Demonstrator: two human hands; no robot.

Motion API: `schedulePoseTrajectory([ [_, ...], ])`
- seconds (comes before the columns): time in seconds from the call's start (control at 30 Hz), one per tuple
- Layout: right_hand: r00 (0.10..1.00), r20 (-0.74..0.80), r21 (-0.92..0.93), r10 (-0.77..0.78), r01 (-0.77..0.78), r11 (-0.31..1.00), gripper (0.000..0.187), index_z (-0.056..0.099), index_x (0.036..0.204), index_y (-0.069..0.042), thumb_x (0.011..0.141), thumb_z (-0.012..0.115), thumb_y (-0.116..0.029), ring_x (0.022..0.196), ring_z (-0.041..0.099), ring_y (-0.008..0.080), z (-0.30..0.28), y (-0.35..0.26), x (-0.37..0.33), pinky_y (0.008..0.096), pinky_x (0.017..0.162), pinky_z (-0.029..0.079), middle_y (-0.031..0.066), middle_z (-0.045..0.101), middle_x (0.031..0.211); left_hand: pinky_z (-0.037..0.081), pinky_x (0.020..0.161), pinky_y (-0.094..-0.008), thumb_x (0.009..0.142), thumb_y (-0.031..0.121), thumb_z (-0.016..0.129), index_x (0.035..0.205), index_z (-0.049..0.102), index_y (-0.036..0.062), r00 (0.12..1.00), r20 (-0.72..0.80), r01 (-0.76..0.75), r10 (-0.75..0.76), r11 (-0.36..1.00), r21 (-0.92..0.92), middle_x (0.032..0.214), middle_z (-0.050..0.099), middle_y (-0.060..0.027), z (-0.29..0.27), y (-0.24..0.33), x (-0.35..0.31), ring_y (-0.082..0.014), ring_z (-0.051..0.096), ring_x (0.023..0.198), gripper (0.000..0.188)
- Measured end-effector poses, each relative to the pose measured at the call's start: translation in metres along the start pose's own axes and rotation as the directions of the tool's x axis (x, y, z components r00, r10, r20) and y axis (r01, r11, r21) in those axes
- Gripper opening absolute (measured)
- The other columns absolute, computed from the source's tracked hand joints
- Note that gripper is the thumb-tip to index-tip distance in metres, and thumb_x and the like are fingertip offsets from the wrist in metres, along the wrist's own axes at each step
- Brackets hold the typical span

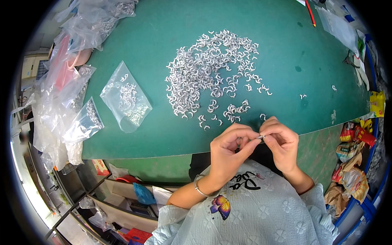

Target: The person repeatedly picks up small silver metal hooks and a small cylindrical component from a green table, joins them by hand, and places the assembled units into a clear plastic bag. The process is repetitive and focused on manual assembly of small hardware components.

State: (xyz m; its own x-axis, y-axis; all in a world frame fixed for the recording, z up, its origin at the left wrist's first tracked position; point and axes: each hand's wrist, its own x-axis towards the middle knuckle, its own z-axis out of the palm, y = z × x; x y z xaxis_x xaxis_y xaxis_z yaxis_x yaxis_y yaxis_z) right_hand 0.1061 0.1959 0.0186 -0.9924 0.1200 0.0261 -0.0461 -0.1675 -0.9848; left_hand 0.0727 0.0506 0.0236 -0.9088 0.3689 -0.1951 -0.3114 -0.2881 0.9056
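Note:
Just past the table's near edge, my left hand (229,148) and my right hand (282,143) meet fingertip to fingertip. Pinched between both is a small curved metal piece (261,137), silver in colour; its exact form is mostly covered by my fingers. A big heap of crescent-shaped silver metal pieces (196,67) spreads over the green table (294,45). Smaller clusters of the same pieces (234,112) lie nearer to my left hand. One lone crescent (263,116) rests close by the right fingers.
Left of the heap lies a clear plastic bag (126,110) with crescents in it. More clear bags (83,122) crowd the table's left edge beside a pink container (79,58). A red pencil (310,15) lies far right. Colourful packages (351,143) fill the right side.

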Motion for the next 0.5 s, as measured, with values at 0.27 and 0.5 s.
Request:
schedulePoseTrajectory([
  [0.27,0.997,-0.024,-0.177,0.074,-0.077,0.981,0.011,0.060,0.087,0.002,0.077,0.059,0.005,0.074,0.048,0.0143,0.001,-0.006,0.000,0.0257,0.069,0.040,0.0063,0.059,0.081,0.040,0.060,-0.0189,0.081,-0.001,0.060,0.090,0.060,-0.0014,0.970,0.069,0.243,-0.235,0.959,-0.147,0.089,0.056,-0.0033,-0.005,-0.005,0.000,-0.0053,0.047,0.069,0.009],
  [0.5,0.982,-0.187,-0.509,0.019,-0.113,0.853,0.013,0.062,0.087,0.001,0.075,0.060,0.005,0.069,0.049,0.0144,-0.027,0.003,0.008,0.0243,0.064,0.040,0.0070,0.058,0.079,0.046,0.066,-0.0256,0.087,0.006,0.050,0.090,0.056,0.0009,0.891,0.178,0.445,-0.417,0.730,-0.518,0.089,0.058,-0.0099,-0.010,-0.010,0.007,-0.0141,0.054,0.073,0.008],
])
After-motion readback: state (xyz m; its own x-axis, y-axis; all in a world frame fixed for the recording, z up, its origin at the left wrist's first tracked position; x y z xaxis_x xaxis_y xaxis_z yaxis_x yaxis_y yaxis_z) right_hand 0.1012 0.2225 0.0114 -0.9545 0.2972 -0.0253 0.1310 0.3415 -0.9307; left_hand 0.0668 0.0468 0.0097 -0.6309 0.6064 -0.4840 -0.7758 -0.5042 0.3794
